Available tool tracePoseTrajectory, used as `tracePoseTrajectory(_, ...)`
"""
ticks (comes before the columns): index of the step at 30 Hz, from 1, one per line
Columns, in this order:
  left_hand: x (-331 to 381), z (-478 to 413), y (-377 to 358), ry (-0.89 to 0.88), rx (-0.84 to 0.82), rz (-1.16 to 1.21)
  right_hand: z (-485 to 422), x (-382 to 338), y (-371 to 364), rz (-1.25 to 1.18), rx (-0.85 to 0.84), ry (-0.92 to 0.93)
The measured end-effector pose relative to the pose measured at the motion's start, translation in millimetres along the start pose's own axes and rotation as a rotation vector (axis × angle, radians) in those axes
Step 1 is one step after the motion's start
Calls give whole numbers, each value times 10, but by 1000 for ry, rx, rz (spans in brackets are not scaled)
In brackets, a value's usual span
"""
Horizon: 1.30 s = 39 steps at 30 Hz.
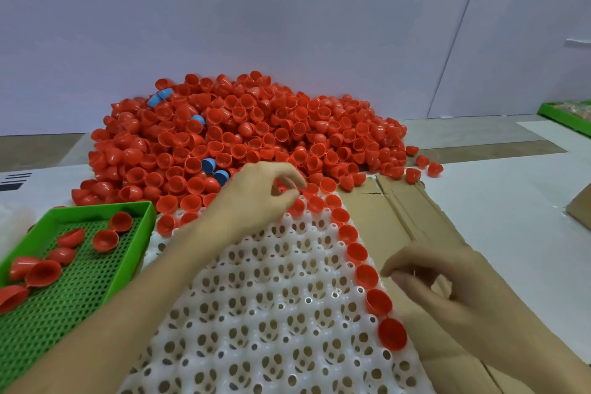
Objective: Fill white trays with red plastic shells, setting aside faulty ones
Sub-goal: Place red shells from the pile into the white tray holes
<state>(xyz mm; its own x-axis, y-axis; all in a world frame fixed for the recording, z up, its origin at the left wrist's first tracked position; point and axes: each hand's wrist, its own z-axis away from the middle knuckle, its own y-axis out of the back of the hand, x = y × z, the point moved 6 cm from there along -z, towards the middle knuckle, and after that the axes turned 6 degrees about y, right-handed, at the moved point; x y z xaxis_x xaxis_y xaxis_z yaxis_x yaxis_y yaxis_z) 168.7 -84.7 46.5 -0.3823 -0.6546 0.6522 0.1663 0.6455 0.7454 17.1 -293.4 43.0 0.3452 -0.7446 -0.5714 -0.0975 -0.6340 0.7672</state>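
Head view: glossy red half-dome shells (243, 134)

The shells (256, 137) in the heap are bright red, with a few light blue pieces (209, 165) mixed among them. The tray (271, 313) in the middle is milky white, patterned with rows of round holes. The basket (73, 291) on the left is vivid green with a mesh floor. The cardboard (399, 227) is plain brown, and the wall (287, 25) is pale lavender-white.
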Motion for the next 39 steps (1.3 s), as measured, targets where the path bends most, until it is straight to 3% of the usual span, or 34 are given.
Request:
tracePoseTrajectory(3,-198,-459,75,78,94,-179,-88,-1,34,-107,249,15)
tracePoseTrajectory(7,-356,-938,-18,103,63,-264,-134,27,-73,-184,365,-35)
tracePoseTrajectory(10,-427,-1095,-189,93,5,-335,-179,26,-106,-259,385,-20)
tracePoseTrajectory(13,-426,-1144,-257,78,62,-364,-228,35,-126,-271,369,-12)
tracePoseTrajectory(21,-486,-1062,-110,125,230,-167,-248,197,-102,-329,362,-38)
tracePoseTrajectory(25,-501,-1014,-95,75,224,-157,-241,166,-142,-336,384,-31)
tracePoseTrajectory(29,-485,-911,-9,88,281,63,-242,135,-161,-339,387,-10)
tracePoseTrajectory(35,-209,-487,190,186,399,641,-292,112,-175,-410,399,-10)
tracePoseTrajectory(39,141,-71,172,141,330,878,-398,-77,-128,-449,477,63)
